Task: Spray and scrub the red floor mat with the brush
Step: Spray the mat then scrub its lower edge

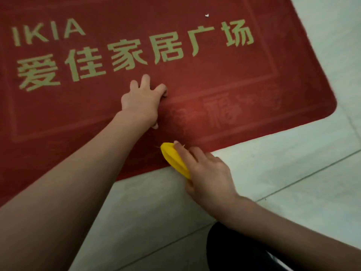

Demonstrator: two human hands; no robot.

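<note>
Brush (pixel 174 159) rests at mat (pixel 224 79) edge under fingers (pixel 184 151) of right hand (pixel 209 178).

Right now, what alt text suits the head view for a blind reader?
A right hand grips a yellow brush on the near edge of a red mat with gold lettering. The left hand rests on the mat farther in; pale tiled floor lies beside it.

Left hand (pixel 141 103) outspread, right hand (pixel 209 173) curled.
</note>
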